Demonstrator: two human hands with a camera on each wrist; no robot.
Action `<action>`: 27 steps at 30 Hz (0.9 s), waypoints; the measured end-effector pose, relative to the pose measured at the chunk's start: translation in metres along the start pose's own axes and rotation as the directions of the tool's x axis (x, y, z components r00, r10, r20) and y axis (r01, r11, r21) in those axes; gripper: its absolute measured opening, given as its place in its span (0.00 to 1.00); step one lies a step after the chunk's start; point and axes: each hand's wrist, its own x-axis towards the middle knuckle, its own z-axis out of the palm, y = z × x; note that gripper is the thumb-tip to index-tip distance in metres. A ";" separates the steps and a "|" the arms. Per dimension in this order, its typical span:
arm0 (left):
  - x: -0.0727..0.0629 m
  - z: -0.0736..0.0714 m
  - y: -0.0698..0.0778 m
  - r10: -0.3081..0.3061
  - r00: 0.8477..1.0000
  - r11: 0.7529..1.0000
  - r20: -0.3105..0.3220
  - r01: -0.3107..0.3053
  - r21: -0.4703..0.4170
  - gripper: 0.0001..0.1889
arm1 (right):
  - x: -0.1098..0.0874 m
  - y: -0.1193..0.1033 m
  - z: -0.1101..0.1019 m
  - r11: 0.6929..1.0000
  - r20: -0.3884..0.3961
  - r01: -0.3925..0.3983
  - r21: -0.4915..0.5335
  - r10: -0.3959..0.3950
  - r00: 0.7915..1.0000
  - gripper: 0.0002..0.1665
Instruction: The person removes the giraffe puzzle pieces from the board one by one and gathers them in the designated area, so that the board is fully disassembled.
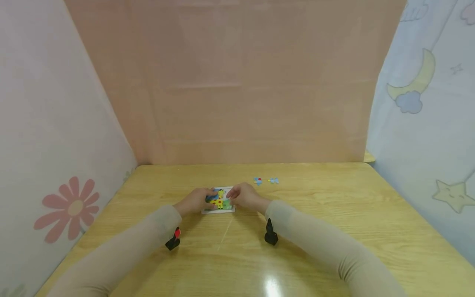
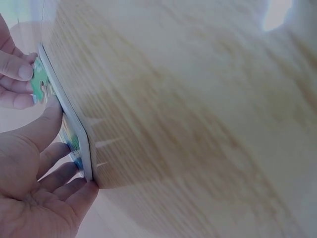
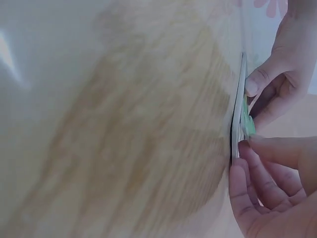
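- Puzzle board, white-rimmed, rectangular, giraffe-printed (image 1: 219, 211), is lying below the head frame's centre.
- Left hand (image 1: 195, 201) is gripping its left side; right hand (image 1: 246, 196) is pinching a flat green piece (image 2: 38, 82), tilted.
- Pressed while tilted, that piece could be jamming.
- Two small blue flat pieces (image 1: 274, 180) are lying farther right on the glossy wooden table (image 1: 315, 198).

Puzzle board (image 1: 219, 211) partly hidden by L hand (image 1: 196, 201) & R hand (image 1: 246, 196); latter covers part of green pc (image 2: 38, 82). Wrist cams crop both hands. Loose pcs (image 1: 274, 180) too small to ID.
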 end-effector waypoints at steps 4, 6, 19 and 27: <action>0.001 0.000 0.000 0.004 1.000 1.000 0.008 -0.004 0.003 0.32 | 0.000 -0.001 -0.001 1.000 -0.002 0.021 -0.002 -0.021 1.000 0.08; 0.002 -0.001 0.000 0.003 1.000 1.000 0.004 -0.003 0.005 0.32 | 0.001 -0.003 -0.002 0.999 0.003 0.019 0.029 -0.019 1.000 0.10; 0.002 -0.002 -0.002 0.010 1.000 1.000 0.015 -0.010 0.030 0.32 | -0.002 -0.007 -0.006 0.976 0.046 -0.088 0.198 0.080 0.996 0.11; 0.001 0.000 -0.002 -0.020 1.000 1.000 0.018 0.020 0.009 0.32 | -0.004 -0.004 -0.017 0.964 0.044 -0.075 0.256 0.066 0.997 0.11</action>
